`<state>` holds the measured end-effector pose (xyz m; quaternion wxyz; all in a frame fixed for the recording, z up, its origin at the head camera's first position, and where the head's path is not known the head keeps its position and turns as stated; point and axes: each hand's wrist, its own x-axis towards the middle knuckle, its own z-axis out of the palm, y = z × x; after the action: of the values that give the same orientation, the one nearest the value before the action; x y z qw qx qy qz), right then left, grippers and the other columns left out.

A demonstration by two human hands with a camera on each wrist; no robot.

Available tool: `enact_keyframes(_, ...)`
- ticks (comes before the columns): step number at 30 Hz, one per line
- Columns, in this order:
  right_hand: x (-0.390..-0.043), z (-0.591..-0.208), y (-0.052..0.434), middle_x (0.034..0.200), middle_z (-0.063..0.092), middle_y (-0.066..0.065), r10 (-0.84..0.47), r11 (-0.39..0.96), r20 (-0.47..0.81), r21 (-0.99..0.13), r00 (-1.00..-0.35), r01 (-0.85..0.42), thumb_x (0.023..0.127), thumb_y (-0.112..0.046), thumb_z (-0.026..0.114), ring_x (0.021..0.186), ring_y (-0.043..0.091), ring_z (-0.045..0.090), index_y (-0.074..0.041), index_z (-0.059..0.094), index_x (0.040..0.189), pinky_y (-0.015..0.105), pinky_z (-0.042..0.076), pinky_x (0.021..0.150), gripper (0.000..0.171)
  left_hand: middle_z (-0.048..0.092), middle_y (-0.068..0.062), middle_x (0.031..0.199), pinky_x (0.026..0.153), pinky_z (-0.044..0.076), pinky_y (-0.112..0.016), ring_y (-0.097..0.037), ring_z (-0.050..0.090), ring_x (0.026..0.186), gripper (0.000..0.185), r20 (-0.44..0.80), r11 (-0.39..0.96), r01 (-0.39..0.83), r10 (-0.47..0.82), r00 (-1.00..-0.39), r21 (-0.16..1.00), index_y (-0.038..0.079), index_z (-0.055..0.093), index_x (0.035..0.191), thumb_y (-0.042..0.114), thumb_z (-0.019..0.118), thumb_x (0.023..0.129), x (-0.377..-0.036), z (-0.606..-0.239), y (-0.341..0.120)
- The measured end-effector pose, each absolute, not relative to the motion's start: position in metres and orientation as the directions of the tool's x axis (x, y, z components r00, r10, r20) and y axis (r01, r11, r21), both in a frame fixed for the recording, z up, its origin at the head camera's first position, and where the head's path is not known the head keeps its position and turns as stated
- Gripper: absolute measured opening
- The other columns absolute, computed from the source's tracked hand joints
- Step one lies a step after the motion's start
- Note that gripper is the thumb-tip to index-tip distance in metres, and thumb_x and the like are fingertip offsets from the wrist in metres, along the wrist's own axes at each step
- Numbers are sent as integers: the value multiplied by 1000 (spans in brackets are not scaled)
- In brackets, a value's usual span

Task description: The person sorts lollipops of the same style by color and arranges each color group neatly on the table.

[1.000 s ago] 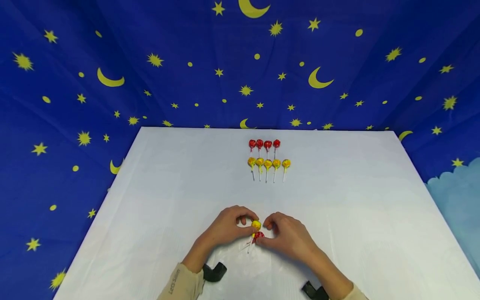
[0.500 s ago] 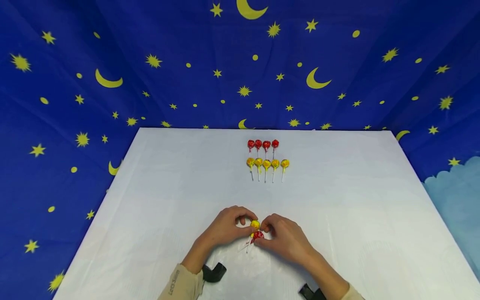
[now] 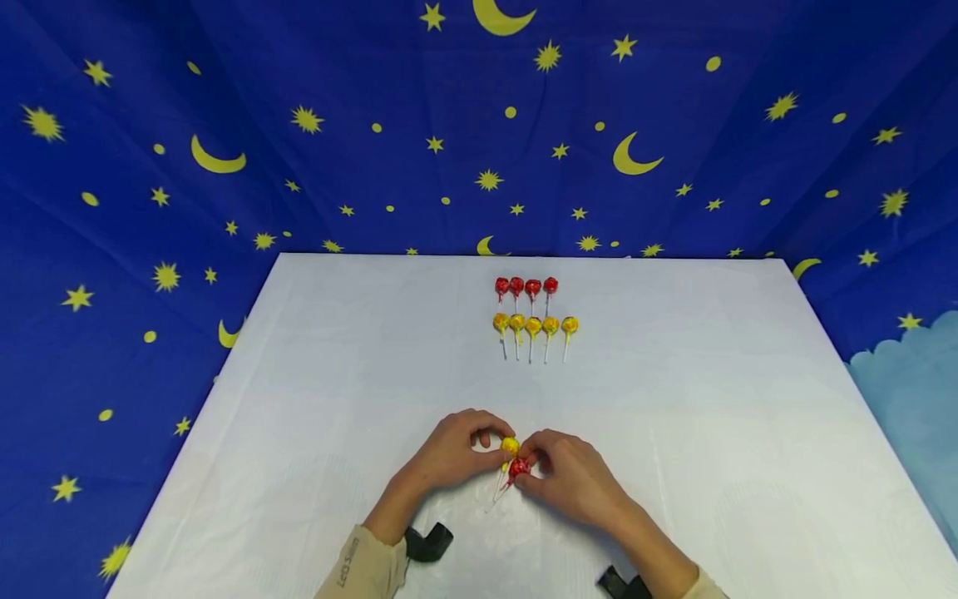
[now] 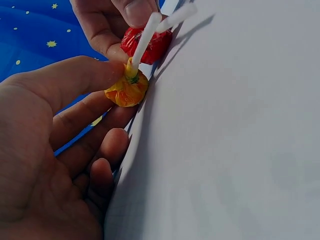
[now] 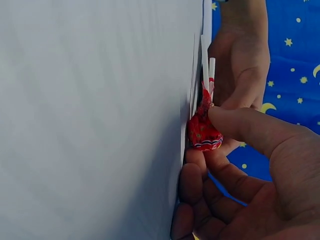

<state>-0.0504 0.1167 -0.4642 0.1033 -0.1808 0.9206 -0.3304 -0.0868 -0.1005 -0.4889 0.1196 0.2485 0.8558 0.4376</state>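
Yellow lolly, foil-wrapped with a white stick, pinched at its head between thumb and fingers of left hand; red lolly, crinkled wrapper, pinched likewise by right hand. Both held low over white worktop, near its front edge, heads almost touching. Compared with half a second before: red head shifted slightly rightward, sticks crossing more steeply. Rows of red and yellow lollies farther back, unchanged.

Two lollipop rows lie behind both hands.
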Motion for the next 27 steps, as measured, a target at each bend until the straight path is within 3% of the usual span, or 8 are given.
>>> enact_keyframes(27,-51,-464,118,78,56,-13,-432,704,-59,-646,-900,-295,78,-29,78,68,3,50,-20,67,94,25,42,62,21,62,8,84,65,42,-27,-10,52,71,21,3,487,295,514,-858,822,26,71,105,30,74,85,-85,-489,-100)
